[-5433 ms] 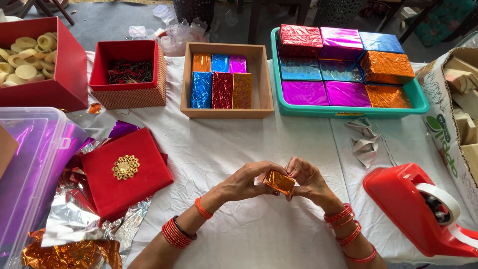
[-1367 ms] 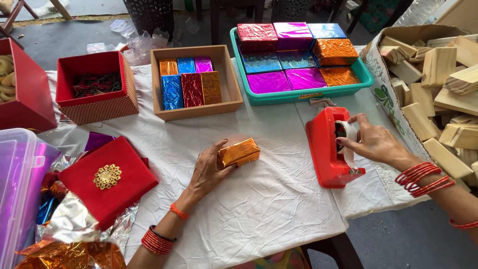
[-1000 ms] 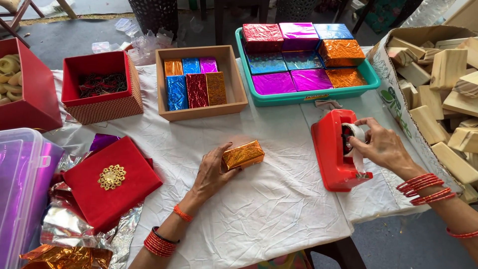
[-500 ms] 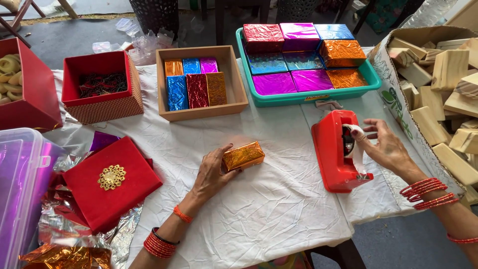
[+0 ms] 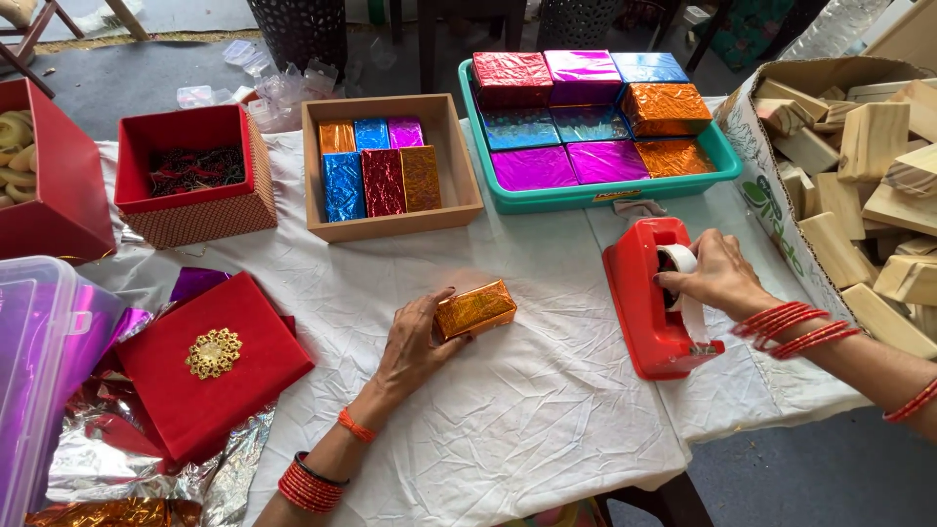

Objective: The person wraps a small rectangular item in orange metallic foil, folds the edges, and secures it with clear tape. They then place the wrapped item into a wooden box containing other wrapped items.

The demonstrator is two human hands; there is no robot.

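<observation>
My left hand (image 5: 415,342) rests on the white tablecloth and grips a small block wrapped in orange-gold foil (image 5: 475,308), pressing it down. My right hand (image 5: 712,276) is at the red tape dispenser (image 5: 648,301) to the right, its fingers pinching the strip of clear tape by the roll. Red bangles circle both wrists.
A wooden tray (image 5: 454,161) of foil-wrapped blocks and a teal tray (image 5: 586,195) of larger wrapped boxes stand behind. A carton of bare wooden blocks (image 5: 859,166) is at right. A red lid with a gold ornament (image 5: 210,356), red boxes, a plastic bin and foil scraps lie at left.
Earlier both hands folded foil around the block. Since then my right hand went to the tape dispenser and now pulls tape downward; my left hand keeps the block still.
</observation>
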